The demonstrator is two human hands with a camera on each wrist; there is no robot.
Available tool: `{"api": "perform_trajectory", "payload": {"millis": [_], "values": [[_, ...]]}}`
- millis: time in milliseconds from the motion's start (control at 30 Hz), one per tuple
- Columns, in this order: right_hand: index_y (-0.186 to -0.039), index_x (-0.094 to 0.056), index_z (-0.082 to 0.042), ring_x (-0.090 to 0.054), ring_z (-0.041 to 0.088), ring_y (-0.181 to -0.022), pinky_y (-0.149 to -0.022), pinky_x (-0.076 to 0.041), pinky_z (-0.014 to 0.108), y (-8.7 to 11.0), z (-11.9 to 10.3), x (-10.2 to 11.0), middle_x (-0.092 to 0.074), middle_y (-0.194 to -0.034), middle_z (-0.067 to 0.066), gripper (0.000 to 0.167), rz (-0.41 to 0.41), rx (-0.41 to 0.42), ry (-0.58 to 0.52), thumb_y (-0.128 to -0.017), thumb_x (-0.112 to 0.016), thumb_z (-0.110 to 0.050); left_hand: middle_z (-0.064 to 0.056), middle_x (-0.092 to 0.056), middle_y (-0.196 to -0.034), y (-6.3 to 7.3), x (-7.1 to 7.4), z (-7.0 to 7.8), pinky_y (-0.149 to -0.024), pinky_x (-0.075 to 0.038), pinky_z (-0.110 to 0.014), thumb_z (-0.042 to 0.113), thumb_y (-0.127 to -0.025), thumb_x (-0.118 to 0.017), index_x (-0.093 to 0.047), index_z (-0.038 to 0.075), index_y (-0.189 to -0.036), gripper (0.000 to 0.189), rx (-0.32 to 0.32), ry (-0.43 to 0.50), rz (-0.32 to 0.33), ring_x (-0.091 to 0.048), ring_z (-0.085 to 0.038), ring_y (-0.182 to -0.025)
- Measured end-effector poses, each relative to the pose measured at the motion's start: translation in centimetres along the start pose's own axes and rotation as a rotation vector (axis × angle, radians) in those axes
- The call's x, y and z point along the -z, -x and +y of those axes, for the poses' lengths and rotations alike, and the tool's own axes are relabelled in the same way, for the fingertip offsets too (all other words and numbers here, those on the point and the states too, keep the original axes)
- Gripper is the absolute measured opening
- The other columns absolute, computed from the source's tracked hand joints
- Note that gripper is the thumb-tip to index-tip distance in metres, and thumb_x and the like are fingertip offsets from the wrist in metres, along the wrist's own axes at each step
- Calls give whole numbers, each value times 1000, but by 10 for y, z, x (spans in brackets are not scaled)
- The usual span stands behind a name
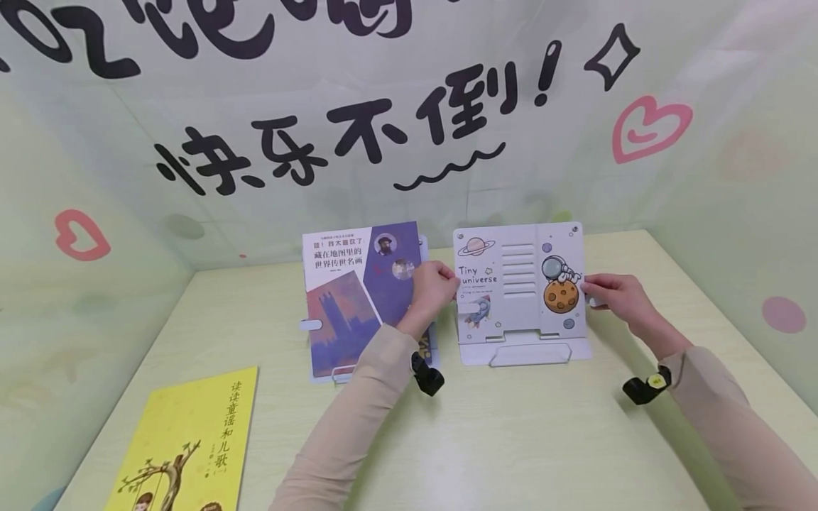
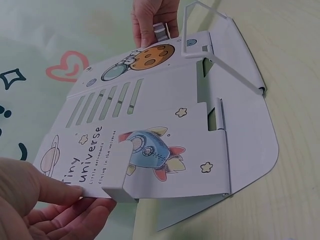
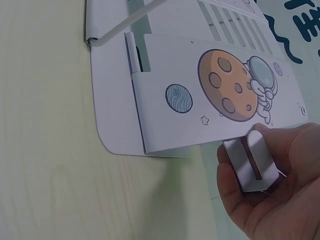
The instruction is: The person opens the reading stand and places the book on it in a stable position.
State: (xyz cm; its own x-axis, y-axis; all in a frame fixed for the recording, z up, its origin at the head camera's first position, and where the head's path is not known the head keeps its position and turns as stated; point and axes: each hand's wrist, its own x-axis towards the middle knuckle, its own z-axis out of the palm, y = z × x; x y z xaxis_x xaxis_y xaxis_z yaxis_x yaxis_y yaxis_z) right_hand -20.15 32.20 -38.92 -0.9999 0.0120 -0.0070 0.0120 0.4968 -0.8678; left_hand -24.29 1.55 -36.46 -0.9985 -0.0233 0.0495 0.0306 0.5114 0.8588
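A white book stand [image 1: 520, 305] printed "Tiny universe" stands tilted back on the table, its wire ledge at the front. My left hand [image 1: 437, 287] pinches the stand's left edge, thumb on the printed face and fingers behind, as the left wrist view shows; a white side clip [image 2: 120, 172] sits beside the fingertips. At the opposite edge, my right hand [image 1: 623, 301] holds the stand's right side clip [image 3: 255, 162] between thumb and fingers. Left of this stand, a purple and white book [image 1: 358, 298] leans on another stand, partly covered by my left forearm.
A yellow book [image 1: 192, 440] lies flat on the pale wooden table [image 1: 498, 440] at the front left. Behind the stands rises a backdrop [image 1: 319, 206] with large black lettering and pink hearts. Another side clip [image 1: 311, 325] holds the purple book's left edge.
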Motion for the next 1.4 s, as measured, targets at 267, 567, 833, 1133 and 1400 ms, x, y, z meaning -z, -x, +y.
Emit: {"api": "perform_trajectory", "payload": {"millis": [267, 567, 833, 1133, 1400], "values": [[-119, -56, 7, -48, -6, -81, -68, -45, 10, 8, -9, -12, -61, -104, 9, 39, 251, 52, 80, -93, -58, -22, -11, -64, -70, 10, 16, -3, -48, -45, -18, 2, -81, -66, -65, -3, -82, 5, -71, 27, -69, -59, -14, -55], [-114, -58, 3, -49, -2, -84, -69, -42, 9, 22, -45, -30, -54, -90, -16, 32, 389, 148, 24, -91, -59, -18, -11, -67, -72, 30, 57, -21, -55, -53, -22, 2, -82, -66, -66, -2, -84, 5, -95, 63, -119, -67, -20, -64], [-107, -61, 6, -53, 0, -79, -68, -45, 8, 29, -72, -67, -62, -90, 3, 23, 215, 298, -18, -89, -62, -7, -14, -67, -76, 48, 102, -52, -64, -56, -29, 0, -84, -66, -64, -6, -87, 7, -53, 147, -130, -68, -26, -70], [-105, -61, 6, -57, 13, -83, -69, -49, 17, 35, -99, -123, -64, -93, 15, 21, 9, 337, -95, -86, -64, -2, -15, -68, -78, 74, 155, -85, -63, -55, -24, 0, -83, -66, -64, -8, -88, 10, -21, 77, -51, -68, -24, -70], [-100, -62, 5, -60, 20, -80, -67, -51, 23, 43, -116, -170, -65, -89, 14, 18, -139, 404, -155, -83, -64, 4, -17, -68, -84, 107, 203, -111, -68, -56, -30, 5, -86, -65, -62, -10, -96, 18, 33, 14, 14, -68, -22, -75]]}}
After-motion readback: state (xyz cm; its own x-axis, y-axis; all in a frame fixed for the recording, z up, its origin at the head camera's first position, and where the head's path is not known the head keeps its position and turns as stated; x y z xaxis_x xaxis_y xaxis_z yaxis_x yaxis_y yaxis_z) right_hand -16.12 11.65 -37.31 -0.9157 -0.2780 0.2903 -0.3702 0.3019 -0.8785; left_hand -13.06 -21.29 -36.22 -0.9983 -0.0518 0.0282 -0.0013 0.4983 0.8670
